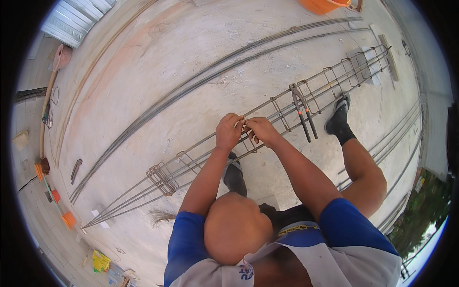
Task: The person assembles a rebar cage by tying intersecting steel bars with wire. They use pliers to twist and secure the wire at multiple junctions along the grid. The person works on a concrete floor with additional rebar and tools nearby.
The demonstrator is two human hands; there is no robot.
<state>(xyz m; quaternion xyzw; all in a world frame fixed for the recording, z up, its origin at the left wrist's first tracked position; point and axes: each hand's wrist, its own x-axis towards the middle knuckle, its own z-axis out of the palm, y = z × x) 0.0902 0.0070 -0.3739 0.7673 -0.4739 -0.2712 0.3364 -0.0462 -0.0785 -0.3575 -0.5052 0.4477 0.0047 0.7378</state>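
A long, narrow rebar cage (282,116) runs diagonally across the floor, from near left to far right. My left hand (228,130) and my right hand (260,130) meet over its middle, fingertips pinched together beside a top bar. Whatever they pinch is too small to make out. Steel pincers (303,123) with dark handles and orange bands hang on the cage, right of my right hand. Several stirrups (161,181) stand bunched on the bars toward the left end. Others sit spaced apart along the right part.
Long loose steel bars (129,130) curve across the floor beyond the cage. A bunch of thin wire (161,216) lies at near left. My feet stand beside the cage. An orange tub (321,5) is at the far edge, and a wooden board (389,57) lies by the cage's right end.
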